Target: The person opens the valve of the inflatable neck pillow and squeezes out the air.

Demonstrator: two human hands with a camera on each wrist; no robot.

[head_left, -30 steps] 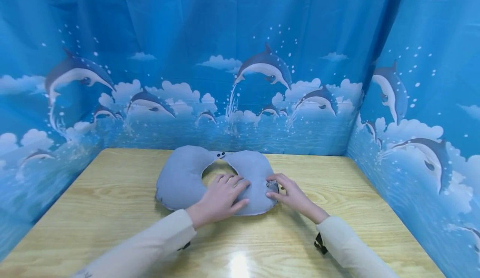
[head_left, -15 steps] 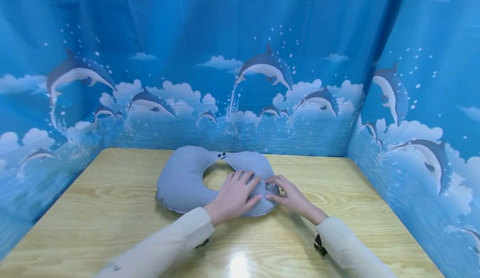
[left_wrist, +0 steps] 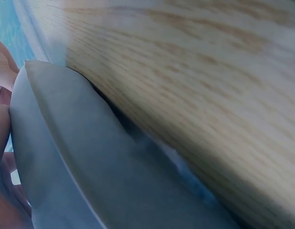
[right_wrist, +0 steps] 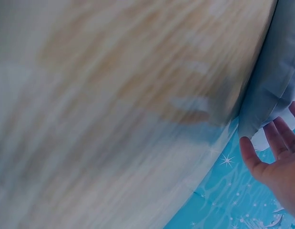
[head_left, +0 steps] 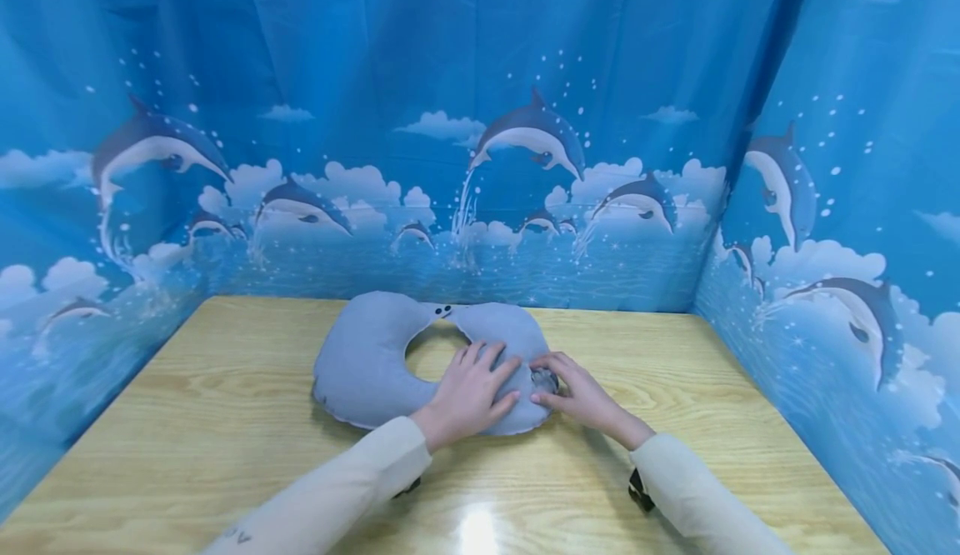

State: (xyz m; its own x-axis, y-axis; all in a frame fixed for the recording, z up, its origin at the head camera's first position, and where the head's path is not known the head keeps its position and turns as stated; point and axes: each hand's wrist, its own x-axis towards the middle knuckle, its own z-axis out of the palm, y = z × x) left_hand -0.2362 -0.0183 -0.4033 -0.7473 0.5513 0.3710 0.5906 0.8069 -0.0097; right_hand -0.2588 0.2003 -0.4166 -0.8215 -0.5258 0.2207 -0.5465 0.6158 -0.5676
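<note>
A grey U-shaped neck pillow (head_left: pixel 367 363) lies puffed up on the wooden table, its two ends meeting at the back by a pair of dark snaps (head_left: pixel 442 311). My left hand (head_left: pixel 471 388) rests on the pillow's right half with its fingers spread. At the pillow's right edge, my right hand (head_left: pixel 581 392) has its thumb and forefinger apart, either side of a small dark grey patch (head_left: pixel 544 380). Seen from the right wrist, the thumb (right_wrist: pixel 249 152) reaches the pillow's edge (right_wrist: pixel 269 95) and the other fingers lie beyond it. The pillow's side (left_wrist: pixel 90 133) fills much of the left wrist view.
Bare wood of the table (head_left: pixel 225 422) surrounds the pillow. A blue curtain (head_left: pixel 420 122) printed with dolphins hangs along the back and both sides. Dark straps (head_left: pixel 640 488) show below the light sleeves (head_left: pixel 697 488).
My left hand has slid right across the pillow, closer to the right hand. The right thumb and forefinger have spread a little wider around the dark patch. The pillow has hardly moved.
</note>
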